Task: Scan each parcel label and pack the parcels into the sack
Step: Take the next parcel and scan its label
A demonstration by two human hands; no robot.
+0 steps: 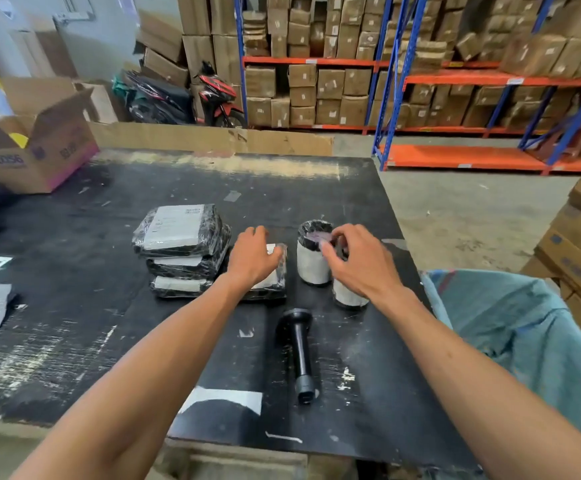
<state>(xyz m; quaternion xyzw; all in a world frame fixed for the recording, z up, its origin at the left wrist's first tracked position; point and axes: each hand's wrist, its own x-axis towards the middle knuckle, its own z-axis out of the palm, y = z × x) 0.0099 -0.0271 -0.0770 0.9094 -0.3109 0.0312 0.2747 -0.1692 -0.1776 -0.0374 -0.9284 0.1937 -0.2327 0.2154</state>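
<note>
Black counter (74,341), scuffed and worn. Landmark: the black handheld scanner (299,355), lying flat near the front middle of the counter, head pointing away from the person.

Left hand (252,258): beyond the scanner and slightly left of it, palm down on a flat black-wrapped parcel (277,271) with a white label. Fingers relaxed and spread over the top, a wide grip, resting rather than curled round it.

Right hand (355,261): beyond the scanner to the right, above two upright cylindrical parcels. Thumb and fingertips drawn close together in a narrow grip at the top rim of the farther cylinder (313,258); cannot tell whether they actually pinch the wrap or only touch it. The nearer cylinder (349,294) stands just beside it, partly under the wrist.

Stack of three flat parcels (183,251): left of the scanner and farther back, just beside the parcel under the left hand. White labels face up.

Teal sack (524,341): right of the scanner, off the counter's edge, mouth open.

Open cardboard box (46,150): far back left from the scanner.
</note>
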